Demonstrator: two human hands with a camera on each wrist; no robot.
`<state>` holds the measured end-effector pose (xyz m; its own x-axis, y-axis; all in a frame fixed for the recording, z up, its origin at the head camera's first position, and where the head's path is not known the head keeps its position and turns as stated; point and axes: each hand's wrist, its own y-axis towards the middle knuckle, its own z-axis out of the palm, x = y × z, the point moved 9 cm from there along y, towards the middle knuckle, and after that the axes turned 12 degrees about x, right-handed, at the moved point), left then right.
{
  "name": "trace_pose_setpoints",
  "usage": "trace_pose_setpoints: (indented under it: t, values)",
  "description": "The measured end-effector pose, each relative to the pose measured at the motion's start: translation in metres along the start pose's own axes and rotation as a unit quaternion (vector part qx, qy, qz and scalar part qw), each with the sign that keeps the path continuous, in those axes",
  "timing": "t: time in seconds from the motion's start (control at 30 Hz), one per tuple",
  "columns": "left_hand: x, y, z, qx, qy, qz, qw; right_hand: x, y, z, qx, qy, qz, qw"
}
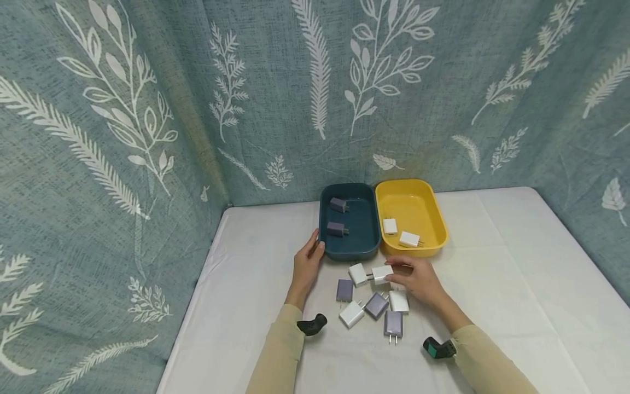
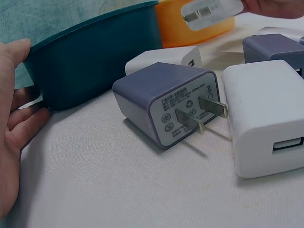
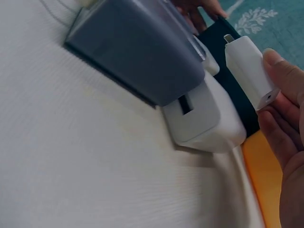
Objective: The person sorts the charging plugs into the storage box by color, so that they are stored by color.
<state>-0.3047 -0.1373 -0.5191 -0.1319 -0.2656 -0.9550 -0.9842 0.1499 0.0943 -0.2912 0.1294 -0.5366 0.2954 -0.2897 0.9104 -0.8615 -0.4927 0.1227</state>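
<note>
My right hand (image 1: 419,279) pinches a white USB wall charger (image 1: 381,274) between thumb and fingers, raised above the tabletop near the yellow bin's front. Its metal prongs point left, away from the palm, as the right wrist view shows. My left hand (image 1: 306,269) touches the front left corner of the dark teal bin (image 1: 350,255) with its fingertips, outside the walls. Below the bins lie loose chargers, white and purple-grey; a purple one (image 2: 164,102) lies nearest the left wrist camera, prongs outward, beside a white one (image 2: 266,116).
Inside the teal bin are two purple chargers (image 1: 337,229). The yellow bin (image 1: 410,251) stands against it on the right, with two white chargers (image 1: 409,239) in it. A patterned curtain (image 1: 275,98) hangs behind the white-covered table (image 1: 502,284).
</note>
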Motion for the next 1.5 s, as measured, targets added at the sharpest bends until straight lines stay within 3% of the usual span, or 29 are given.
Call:
trace_pose_setpoints:
  t: [0.6,0.83,1.5]
  values:
    - [-0.001,0.000,0.001,-0.001,-0.001,-0.001,1.0000,0.029,0.006,-0.023,-0.028,-0.022,-0.018,0.9992]
    - [-0.001,0.000,0.000,-0.001,0.003,-0.004,1.0000,0.029,0.008,-0.036,-0.049,-0.023,0.017,0.9984]
    - [-0.002,-0.001,-0.001,0.000,-0.001,0.000,1.0000,0.010,0.007,-0.088,-0.179,-0.041,0.079,0.9798]
